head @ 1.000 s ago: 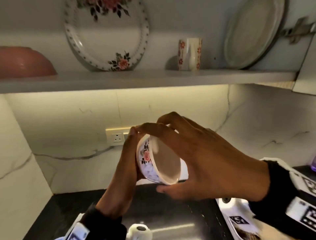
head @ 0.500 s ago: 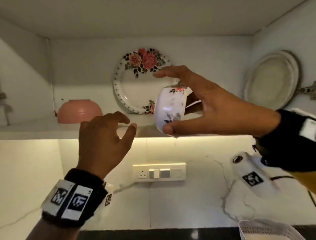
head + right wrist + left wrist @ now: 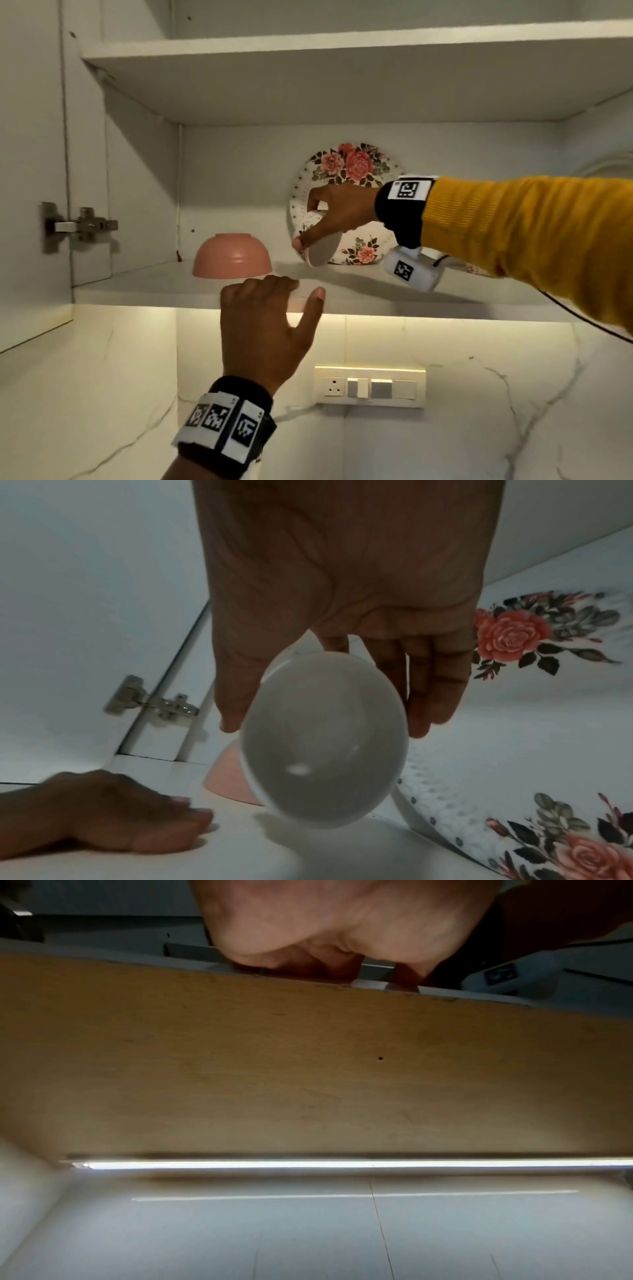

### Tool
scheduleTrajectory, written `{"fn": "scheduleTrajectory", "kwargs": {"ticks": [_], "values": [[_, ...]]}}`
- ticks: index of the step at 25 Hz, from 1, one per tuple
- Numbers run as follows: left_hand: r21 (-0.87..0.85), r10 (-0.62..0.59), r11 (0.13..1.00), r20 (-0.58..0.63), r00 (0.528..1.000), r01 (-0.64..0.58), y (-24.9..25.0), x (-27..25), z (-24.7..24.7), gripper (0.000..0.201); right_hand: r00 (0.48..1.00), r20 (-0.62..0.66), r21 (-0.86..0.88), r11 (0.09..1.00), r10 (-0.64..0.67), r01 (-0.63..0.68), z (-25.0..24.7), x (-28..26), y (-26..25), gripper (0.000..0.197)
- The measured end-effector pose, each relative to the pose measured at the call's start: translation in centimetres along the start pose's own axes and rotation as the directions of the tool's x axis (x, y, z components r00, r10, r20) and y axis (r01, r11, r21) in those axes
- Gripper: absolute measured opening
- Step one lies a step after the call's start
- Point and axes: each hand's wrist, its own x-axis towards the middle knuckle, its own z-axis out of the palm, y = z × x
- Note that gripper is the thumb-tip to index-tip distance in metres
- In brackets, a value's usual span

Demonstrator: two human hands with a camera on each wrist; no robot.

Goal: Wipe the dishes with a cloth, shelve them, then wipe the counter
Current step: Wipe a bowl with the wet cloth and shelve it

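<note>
**What's where on the shelf**

Upside-down bowl (image 3: 232, 257) sits left on the shelf (image 3: 376, 294). Right of it, a small bowl (image 3: 320, 245) tilted above the shelf, with a plate (image 3: 346, 209) leaning on the back wall behind. Socket panel (image 3: 370, 386) below the shelf.

hinge (image 3: 80, 226) on cab side, left | switch panel (image 3: 370, 387) on marble wall | lit LED strip (image 3: 342, 1164) under shelf
</note>
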Motion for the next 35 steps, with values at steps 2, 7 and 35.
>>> {"fn": "scheduleTrajectory", "kwargs": {"ticks": [2, 7, 35], "values": [[0.002, -0.004, 1.0, -0.008, 1.0, 0.004, -0.2, -0.1, 0.0, 0.049, 0.997, 0.048, 0.033, 0.997, 0.066, -0.068, 1.0, 2.0, -0.4, 0.084], [-0.01, -0.029, 1.0, 0.009, 1.0, 0.029, -0.4, -0.1, 0.3, 0.056, 0.987, 0.08, 0.032, 0.989, 0.139, -0.142, 2.8, 5.0, -1.0, 0.08], [-0.071, -0.046, 0.996, 0.049, 0.998, 0.05, -0.6, -0.1, -0.4, 0.053, 0.929, -0.151, -0.397, 0.882, -0.337, 0.255, 1.5, -3.7, -4.4, 0.052]]}}
